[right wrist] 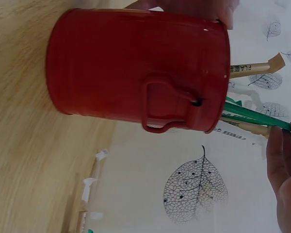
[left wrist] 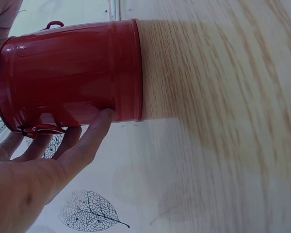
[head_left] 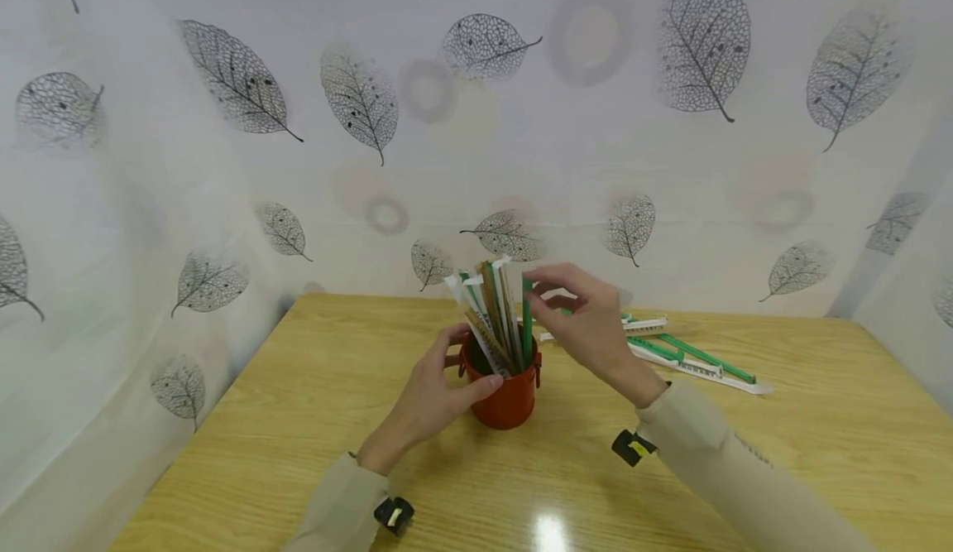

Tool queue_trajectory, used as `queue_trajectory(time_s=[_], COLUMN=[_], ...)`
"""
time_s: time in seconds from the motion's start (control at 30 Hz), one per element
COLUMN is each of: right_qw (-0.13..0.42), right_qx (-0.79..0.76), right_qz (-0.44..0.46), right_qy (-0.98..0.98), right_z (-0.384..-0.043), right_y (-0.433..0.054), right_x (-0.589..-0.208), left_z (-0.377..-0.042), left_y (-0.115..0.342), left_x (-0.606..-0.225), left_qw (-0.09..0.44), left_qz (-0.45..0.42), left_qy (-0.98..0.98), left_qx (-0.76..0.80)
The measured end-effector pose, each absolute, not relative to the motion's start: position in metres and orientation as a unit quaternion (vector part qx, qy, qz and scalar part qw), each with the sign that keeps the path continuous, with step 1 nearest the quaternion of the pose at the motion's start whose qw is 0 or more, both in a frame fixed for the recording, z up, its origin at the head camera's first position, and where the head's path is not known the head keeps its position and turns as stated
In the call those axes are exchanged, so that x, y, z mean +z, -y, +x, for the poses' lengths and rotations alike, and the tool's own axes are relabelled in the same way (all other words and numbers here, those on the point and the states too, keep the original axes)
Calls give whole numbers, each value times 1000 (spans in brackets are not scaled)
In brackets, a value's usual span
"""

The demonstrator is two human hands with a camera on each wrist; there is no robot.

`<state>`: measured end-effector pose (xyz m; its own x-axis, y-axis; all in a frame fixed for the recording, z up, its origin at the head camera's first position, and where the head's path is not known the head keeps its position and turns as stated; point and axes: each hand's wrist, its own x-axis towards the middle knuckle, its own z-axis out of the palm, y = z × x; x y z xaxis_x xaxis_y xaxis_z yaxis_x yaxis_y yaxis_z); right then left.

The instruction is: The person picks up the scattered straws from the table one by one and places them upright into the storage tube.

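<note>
A small red metal bucket (head_left: 505, 405) with side handles stands upright on the table, holding a bunch of wrapped straws (head_left: 487, 320) in white and brown paper, some green. My left hand (head_left: 430, 399) grips the bucket from the left, thumb at the rim and fingers along its side. In the left wrist view those fingers (left wrist: 89, 137) lie against the red wall. Between thumb and fingers, my right hand (head_left: 588, 320) pinches the upper end of a green straw (head_left: 528, 320). Its lower end is inside the bucket, as the right wrist view also shows; the tip inside is hidden.
To the right, behind my right forearm, a loose pile of green and paper-wrapped straws (head_left: 700, 362) lies on the wooden table (head_left: 313, 386). A pale leaf-printed curtain (head_left: 476, 146) hangs along the back and left of the table.
</note>
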<state>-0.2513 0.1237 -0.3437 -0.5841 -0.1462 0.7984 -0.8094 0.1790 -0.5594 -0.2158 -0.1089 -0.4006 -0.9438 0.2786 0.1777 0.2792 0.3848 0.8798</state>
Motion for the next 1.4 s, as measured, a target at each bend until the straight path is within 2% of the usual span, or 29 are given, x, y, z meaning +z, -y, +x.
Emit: queue_trajectory(time_s=[0.4,0.63,0.77,0.87,0.97,1.03,1.27,1.4], right_qw=[292,256,263,283,280,256,79,51], right_qx=[539,560,563,527,443,362,169,141], right_qz=[339,324,307,302,301,306,299,294], right_qy=[713,719,721,743,797,843,936,944], right_z=[-248,-248,-251,-259,-271,-278,-290,-294], right_y=[-129,-136,-147,-158,-172,-182,-200,-201], right_x=[-361,-360,-360,-364,-371,-378,-394,-398], left_z=[-216,-215,-215,-215,-215,-215,-215,-216], left_y=[109,109,109,109,109,109,110,110], left_x=[-401,-399,-399,-399,-398,-398,-399,-399], left_qw=[0,-4,-4,-2,-2,-2,-5,-5], left_qz=[-168,-163,-161,-161,-162,-162,-159,-163], left_qy=[830,831,833,834,834,835,836,833], left_qx=[-532,-531,-530,-528,-528,-526,-526,-528])
